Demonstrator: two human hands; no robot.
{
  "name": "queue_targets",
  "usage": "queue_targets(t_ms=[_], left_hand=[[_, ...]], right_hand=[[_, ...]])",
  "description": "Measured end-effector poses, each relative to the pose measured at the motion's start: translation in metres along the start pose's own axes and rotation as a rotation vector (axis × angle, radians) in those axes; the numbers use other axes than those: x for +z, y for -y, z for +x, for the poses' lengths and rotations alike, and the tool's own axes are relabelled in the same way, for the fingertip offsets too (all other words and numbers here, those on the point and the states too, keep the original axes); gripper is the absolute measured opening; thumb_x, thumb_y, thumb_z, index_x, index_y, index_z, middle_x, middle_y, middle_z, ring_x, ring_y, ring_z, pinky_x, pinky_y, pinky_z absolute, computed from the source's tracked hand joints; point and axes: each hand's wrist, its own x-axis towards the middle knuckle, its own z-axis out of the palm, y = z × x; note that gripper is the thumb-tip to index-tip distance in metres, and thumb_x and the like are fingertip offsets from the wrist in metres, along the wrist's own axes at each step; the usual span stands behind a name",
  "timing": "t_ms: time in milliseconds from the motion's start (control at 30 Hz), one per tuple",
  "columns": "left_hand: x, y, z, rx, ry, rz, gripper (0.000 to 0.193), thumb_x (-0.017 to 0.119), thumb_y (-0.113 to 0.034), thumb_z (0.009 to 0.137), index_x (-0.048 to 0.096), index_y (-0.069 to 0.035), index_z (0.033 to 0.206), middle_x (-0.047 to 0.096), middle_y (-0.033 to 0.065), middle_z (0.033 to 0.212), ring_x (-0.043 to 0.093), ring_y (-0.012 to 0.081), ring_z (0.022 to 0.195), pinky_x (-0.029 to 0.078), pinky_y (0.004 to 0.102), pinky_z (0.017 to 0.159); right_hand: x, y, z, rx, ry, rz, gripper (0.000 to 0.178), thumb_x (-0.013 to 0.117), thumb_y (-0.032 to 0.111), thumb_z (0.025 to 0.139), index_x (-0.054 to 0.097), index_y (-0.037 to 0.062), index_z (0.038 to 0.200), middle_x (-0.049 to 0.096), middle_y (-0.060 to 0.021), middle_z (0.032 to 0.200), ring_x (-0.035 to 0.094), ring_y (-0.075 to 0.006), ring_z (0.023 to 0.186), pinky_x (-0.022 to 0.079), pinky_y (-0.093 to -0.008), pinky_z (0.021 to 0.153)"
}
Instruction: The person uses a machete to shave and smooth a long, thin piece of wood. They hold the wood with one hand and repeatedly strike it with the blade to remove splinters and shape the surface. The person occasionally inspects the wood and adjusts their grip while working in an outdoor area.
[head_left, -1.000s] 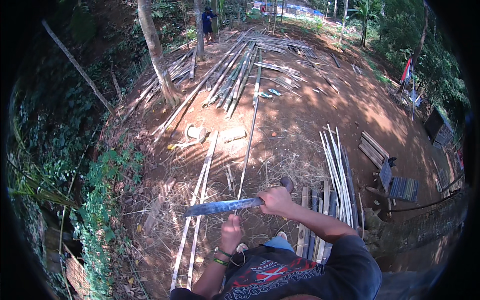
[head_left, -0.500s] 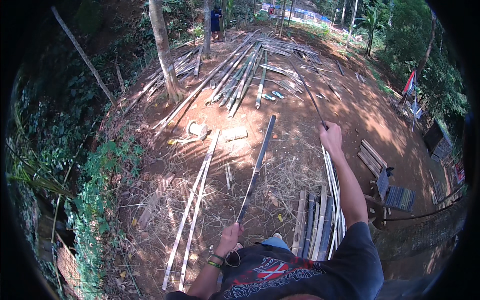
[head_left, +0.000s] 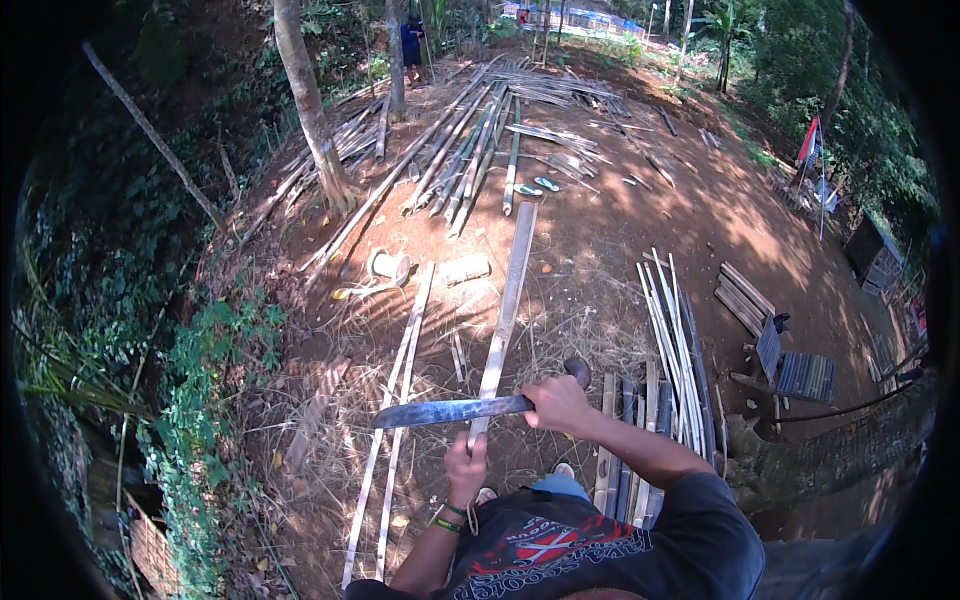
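My left hand (head_left: 466, 462) grips the near end of a long split bamboo slat (head_left: 508, 300) that runs away from me over the dirt. My right hand (head_left: 556, 403) is closed on the handle of a long machete (head_left: 450, 411). Its blade lies crosswise over the slat, pointing left, just above my left hand. I wear a dark printed shirt and bands on the left wrist.
Thin bamboo strips (head_left: 672, 340) lie in a bundle at my right, two more strips (head_left: 400, 390) at my left. A pile of bamboo poles (head_left: 470, 150) lies far ahead by a tree trunk (head_left: 312, 110). A person in blue (head_left: 411, 40) stands at the back. Short slats (head_left: 742, 296) lie right.
Half a second ago my right arm was raised up and to the right; now it has come down and the machete blade lies across the slat near my left hand.
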Motion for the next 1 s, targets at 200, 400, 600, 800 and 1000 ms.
queue_targets(t_ms=[200, 400, 600, 800, 1000], left_hand=[[-0.001, -0.003, -0.015, 0.007, -0.127, 0.093, 0.024, 0.067, -0.027, 0.090, 0.061, -0.005, 0.084, 0.058, 0.0131, 0.059, 0.059, 0.0277, 0.049, 0.044, 0.0385, 0.049], [-0.009, -0.010, -0.029, -0.010, -0.083, 0.047, 0.027, 0.067, -0.028, 0.091, 0.060, -0.003, 0.082, 0.058, 0.0118, 0.058, 0.060, 0.0233, 0.050, 0.044, 0.0371, 0.049], [-0.026, -0.013, -0.004, -0.124, 0.055, -0.067, 0.034, 0.062, -0.033, 0.095, 0.059, -0.003, 0.080, 0.057, 0.0060, 0.059, 0.057, 0.0142, 0.054, 0.043, 0.0339, 0.050], [-0.009, 0.017, 0.027, 0.150, 0.177, 0.067, 0.021, 0.056, -0.020, 0.096, 0.056, -0.002, 0.087, 0.057, 0.0123, 0.072, 0.055, 0.0210, 0.057, 0.043, 0.0357, 0.052], [-0.003, 0.013, 0.016, 0.488, 0.196, 0.491, 0.006, 0.051, -0.002, 0.086, 0.053, 0.001, 0.091, 0.058, 0.0202, 0.090, 0.059, 0.0330, 0.065, 0.048, 0.0442, 0.057]], right_hand=[[-0.040, -0.035, 0.040, 0.018, -0.144, -0.086, 0.023, 0.065, 0.021, 0.065, 0.070, 0.0086, 0.083, 0.065, -0.0111, 0.064, 0.066, -0.0299, 0.058, 0.053, -0.0432, 0.056], [-0.164, -0.171, 0.100, 0.619, -0.505, -0.193, 0.023, 0.057, 0.021, 0.080, 0.069, 0.0020, 0.080, 0.064, -0.0245, 0.069, 0.064, -0.0427, 0.068, 0.050, -0.0535, 0.071], [-0.152, -0.133, 0.078, 0.629, -0.488, 0.070, 0.031, 0.059, 0.027, 0.086, 0.071, -0.0014, 0.081, 0.062, -0.0242, 0.063, 0.062, -0.0417, 0.061, 0.046, -0.0497, 0.062], [-0.028, -0.027, 0.036, 0.034, -0.152, 0.104, 0.015, 0.063, 0.020, 0.064, 0.063, 0.0053, 0.068, 0.061, -0.0129, 0.059, 0.062, -0.0337, 0.055, 0.051, -0.0459, 0.057], [-0.046, -0.050, 0.069, 0.062, -0.129, -0.010, 0.017, 0.061, 0.017, 0.068, 0.071, 0.0093, 0.080, 0.064, -0.0116, 0.059, 0.065, -0.0297, 0.054, 0.053, -0.0444, 0.055]])
